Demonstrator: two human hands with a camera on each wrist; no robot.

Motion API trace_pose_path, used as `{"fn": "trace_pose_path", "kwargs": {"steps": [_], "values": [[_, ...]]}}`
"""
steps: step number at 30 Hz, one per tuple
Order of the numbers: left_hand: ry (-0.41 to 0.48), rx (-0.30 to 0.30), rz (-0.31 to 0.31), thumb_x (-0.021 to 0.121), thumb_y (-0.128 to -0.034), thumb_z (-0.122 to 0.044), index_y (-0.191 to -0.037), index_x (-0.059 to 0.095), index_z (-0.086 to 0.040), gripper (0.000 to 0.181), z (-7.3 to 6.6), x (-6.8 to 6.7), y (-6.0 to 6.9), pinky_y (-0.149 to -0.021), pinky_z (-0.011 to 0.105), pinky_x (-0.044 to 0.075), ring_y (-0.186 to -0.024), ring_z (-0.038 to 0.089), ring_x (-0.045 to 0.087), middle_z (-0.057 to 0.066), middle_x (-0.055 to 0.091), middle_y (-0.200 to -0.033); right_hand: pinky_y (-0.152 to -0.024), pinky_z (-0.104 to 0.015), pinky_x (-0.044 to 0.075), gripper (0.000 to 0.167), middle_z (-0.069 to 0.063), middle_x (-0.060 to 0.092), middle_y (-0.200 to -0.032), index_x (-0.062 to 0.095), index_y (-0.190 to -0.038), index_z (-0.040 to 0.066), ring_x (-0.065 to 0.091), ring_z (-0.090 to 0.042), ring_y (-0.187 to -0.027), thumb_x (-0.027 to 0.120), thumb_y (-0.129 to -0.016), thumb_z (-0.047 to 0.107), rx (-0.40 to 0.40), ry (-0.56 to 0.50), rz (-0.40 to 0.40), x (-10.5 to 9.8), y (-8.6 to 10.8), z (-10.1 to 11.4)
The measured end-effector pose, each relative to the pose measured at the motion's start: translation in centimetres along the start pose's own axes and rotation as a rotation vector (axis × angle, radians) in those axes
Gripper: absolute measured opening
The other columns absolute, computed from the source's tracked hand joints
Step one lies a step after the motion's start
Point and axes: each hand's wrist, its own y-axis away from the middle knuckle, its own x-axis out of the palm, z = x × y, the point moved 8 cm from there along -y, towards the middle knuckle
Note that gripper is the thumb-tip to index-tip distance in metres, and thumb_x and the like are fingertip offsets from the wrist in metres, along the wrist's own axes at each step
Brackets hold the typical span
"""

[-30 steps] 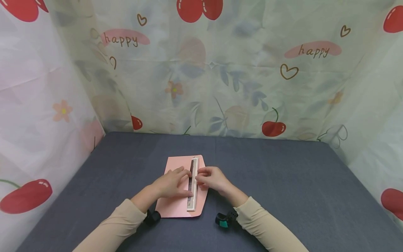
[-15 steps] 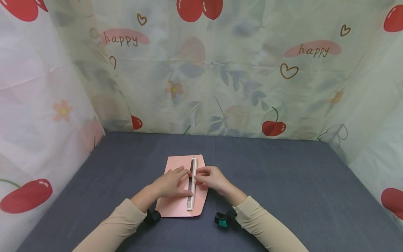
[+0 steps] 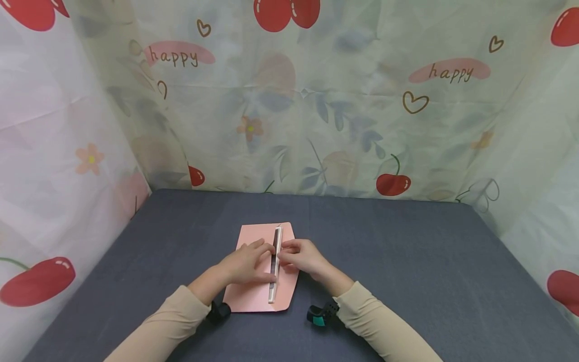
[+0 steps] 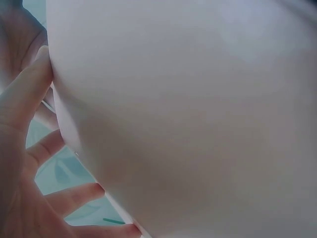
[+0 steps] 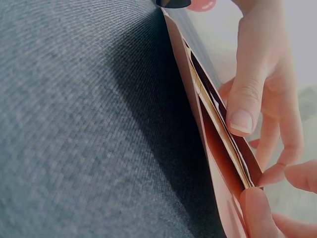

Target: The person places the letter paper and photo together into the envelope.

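Note:
A pink envelope (image 3: pixel 242 299) lies on the dark table, its flap spread out to the right. From its mouth a narrow strip of a pale card (image 3: pixel 272 294) shows, with a dark band along its left side. My left hand (image 3: pixel 244 264) rests over the envelope body, thumb and fingers holding the upper edge of the mouth. My right hand (image 3: pixel 305 257) pinches the card's outer edge, fingertips just over the flap. In the right wrist view the card (image 5: pixel 218 121) sits between the envelope's layers, beside the left thumb (image 5: pixel 242 121). The part of the card inside is hidden.
Dark grey cloth (image 3: pixel 384 251) covers the table. A patterned curtain (image 3: pixel 316 125) with cherries and hearts stands around its back and sides. Black straps with a camera sit on both wrists; the right one (image 3: pixel 318 315) shows a green patch.
The card has slid a little left into the envelope, so its visible strip is narrower. My right hand has moved slightly left with it. The left hand has kept its place.

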Motion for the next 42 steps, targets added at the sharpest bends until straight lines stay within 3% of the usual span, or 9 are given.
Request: {"fn": "trace_pose_path", "kwargs": {"steps": [9, 28, 42], "values": [[-0.009, 0.011, -0.004, 0.072, -0.0745, -0.051, -0.115, 0.051, -0.024, 0.053, 0.0, 0.1, -0.1, -0.111, 0.058, 0.023, -0.13, 0.039, 0.044, 0.021, 0.039, -0.144, -0.072, -0.032, 0.057, 0.043, -0.024, 0.065, -0.109, 0.05, -0.124, -0.008, 0.07, -0.022, -0.085, 0.063, -0.088, 0.011, 0.0, 0.001, 0.02, 0.2, 0.0, -0.1], [-0.012, 0.004, 0.008, 0.071, -0.0755, -0.05, -0.118, 0.051, -0.022, 0.055, 0.1, 0.1, -0.1, -0.111, 0.059, 0.022, -0.133, 0.038, 0.04, 0.021, 0.039, -0.145, -0.076, -0.033, 0.057, 0.049, -0.026, 0.062, -0.116, 0.045, -0.129, -0.008, 0.066, -0.021, -0.095, 0.063, -0.086, 0.008, -0.016, 0.004, 0.047, 0.7, -0.1, 0.2], [-0.01, 0.013, 0.014, 0.07, -0.0767, -0.05, -0.125, 0.049, -0.02, 0.061, -0.1, 0.1, 0.0, -0.112, 0.059, 0.021, -0.133, 0.038, 0.041, 0.023, 0.037, -0.146, -0.078, -0.035, 0.057, 0.051, -0.026, 0.06, -0.119, 0.043, -0.131, -0.006, 0.068, -0.024, -0.092, 0.063, -0.087, 0.011, 0.001, -0.021, 0.065, 1.1, -0.1, 0.4]]}}
